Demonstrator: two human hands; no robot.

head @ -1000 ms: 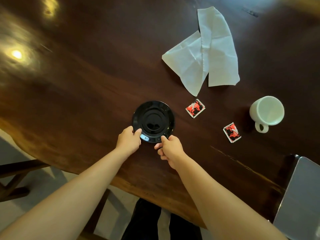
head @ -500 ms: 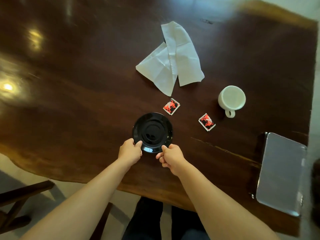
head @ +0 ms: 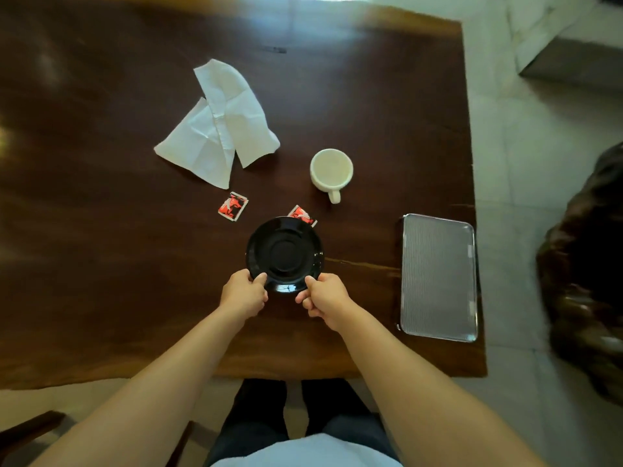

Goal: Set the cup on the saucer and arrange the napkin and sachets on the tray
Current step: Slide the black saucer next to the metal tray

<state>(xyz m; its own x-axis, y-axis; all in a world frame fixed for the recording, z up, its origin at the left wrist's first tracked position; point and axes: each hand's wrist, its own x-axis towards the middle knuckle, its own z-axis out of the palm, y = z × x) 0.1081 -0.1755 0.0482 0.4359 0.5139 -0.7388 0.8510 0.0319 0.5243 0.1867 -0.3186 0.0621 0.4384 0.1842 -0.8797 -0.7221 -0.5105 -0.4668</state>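
Observation:
A black saucer (head: pixel 285 253) is held by its near rim between my left hand (head: pixel 243 293) and my right hand (head: pixel 322 296). Its far edge covers part of a red sachet (head: pixel 302 214). A second red sachet (head: pixel 233 206) lies to the left of it. The white cup (head: pixel 331 170) stands upright beyond the saucer, handle towards me. A crumpled white napkin (head: pixel 220 124) lies at the back left. The silver tray (head: pixel 438 276) rests at the table's right edge, with nothing on it.
The dark wooden table (head: pixel 101 230) ends just right of the tray and close to my body. A dark bulky object (head: pixel 586 264) sits on the pale floor to the right. A chair part (head: pixel 30 429) shows at the lower left.
The saucer, held in both hands, has shifted to the right towards the cup and tray and now overlaps one sachet. The view has swung right, bringing the whole tray into sight.

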